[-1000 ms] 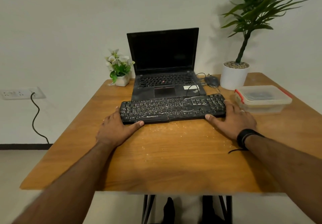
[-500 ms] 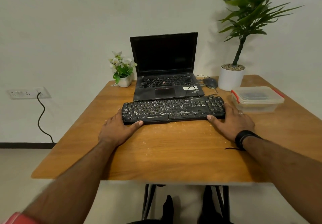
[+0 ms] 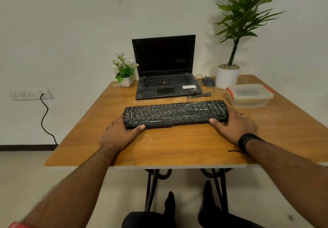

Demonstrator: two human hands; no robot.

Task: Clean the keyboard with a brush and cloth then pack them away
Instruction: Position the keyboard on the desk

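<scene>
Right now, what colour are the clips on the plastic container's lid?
Red, on the clear container; one clip shows at its left end. Head view.

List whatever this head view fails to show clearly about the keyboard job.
- Plastic container, head view: contents blurred behind the cloudy lid; brush or cloth cannot be confirmed.
- Keyboard: key legends too small, both ends covered by the left hand and right hand.
- Right-hand fingers: hidden behind the keyboard's end.

"ZEBRONICS" on keyboard (image 3: pixel 175 114) front edge.
</scene>
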